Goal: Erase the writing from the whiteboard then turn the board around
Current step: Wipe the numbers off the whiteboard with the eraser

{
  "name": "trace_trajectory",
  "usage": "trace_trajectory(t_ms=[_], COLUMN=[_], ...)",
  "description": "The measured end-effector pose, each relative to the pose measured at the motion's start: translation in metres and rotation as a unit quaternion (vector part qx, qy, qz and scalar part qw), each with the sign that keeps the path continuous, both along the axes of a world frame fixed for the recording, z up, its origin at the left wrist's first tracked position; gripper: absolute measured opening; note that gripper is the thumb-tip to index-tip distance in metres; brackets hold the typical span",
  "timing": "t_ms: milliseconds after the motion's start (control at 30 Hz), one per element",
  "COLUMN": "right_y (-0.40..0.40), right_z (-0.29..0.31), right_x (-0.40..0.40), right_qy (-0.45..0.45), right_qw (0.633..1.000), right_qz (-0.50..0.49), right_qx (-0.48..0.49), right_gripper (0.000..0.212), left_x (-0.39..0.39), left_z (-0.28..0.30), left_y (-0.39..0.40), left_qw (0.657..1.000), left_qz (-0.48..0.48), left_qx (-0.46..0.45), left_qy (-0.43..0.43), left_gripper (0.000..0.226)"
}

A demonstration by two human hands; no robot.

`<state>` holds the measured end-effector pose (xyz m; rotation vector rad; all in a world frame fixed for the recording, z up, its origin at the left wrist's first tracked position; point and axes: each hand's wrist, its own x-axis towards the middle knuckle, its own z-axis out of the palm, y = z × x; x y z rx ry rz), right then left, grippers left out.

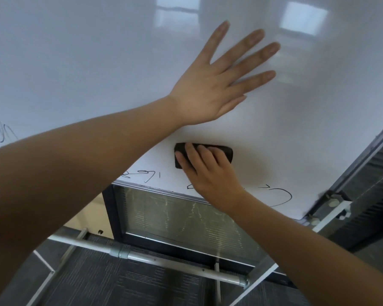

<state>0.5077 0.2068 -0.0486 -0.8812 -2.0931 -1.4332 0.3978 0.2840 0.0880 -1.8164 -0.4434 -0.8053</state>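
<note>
**Wiping the lower board, left palm bracing**

Whiteboard [97, 62]: fills the view, glossy, stiff, slick; probably pivots on the clamp [332, 203] at its right frame. Best gripped by the side frame or bottom edge [155, 188] for turning, not the slippery face. Stand crossbar [164, 259] low in front, glass panel [181, 219] behind: little swing room below, so turn slowly. Left hand [217, 85]: flat, fingers spread wide, pressing the face to steady it. Right hand [208, 171]: grip curled over the black eraser [227, 152], light and soft, pressed on the board. Leftover writing: loop [281, 195] just right of the wrist, scrawl [139, 173] left, squiggle [2, 131] far left.
</note>
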Motion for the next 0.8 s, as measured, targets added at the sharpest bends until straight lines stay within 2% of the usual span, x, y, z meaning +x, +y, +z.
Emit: trace_trajectory(t_ms=[133,267,400,600,800], right_y=[-0.005,-0.01,-0.011,-0.009,0.006], right_z=[-0.008,-0.013,-0.007,-0.005,-0.004], right_x=[-0.008,-0.011,-0.013,-0.042,-0.09], right_qy=[-0.011,-0.059,-0.105,-0.121,-0.137], right_qw=[0.999,0.996,0.992,0.991,0.99], right_qz=[-0.019,-0.021,-0.01,-0.008,-0.012], right_qx=[-0.033,-0.063,-0.066,-0.05,-0.033], right_gripper=[0.046,0.046,0.039,0.042,0.037], left_x=[-0.006,-0.035,-0.096,-0.218,-0.314], left_z=[-0.003,-0.006,-0.009,-0.009,-0.019], left_y=[-0.002,-0.003,-0.004,-0.023,-0.044], left_qw=[1.0,0.998,0.997,0.989,0.979], left_qz=[0.004,-0.009,0.005,0.092,0.16], left_qx=[-0.014,-0.018,-0.026,-0.087,-0.119], left_qy=[-0.001,0.052,0.077,0.076,0.034], left_gripper=[0.047,0.046,0.043,0.046,0.061])
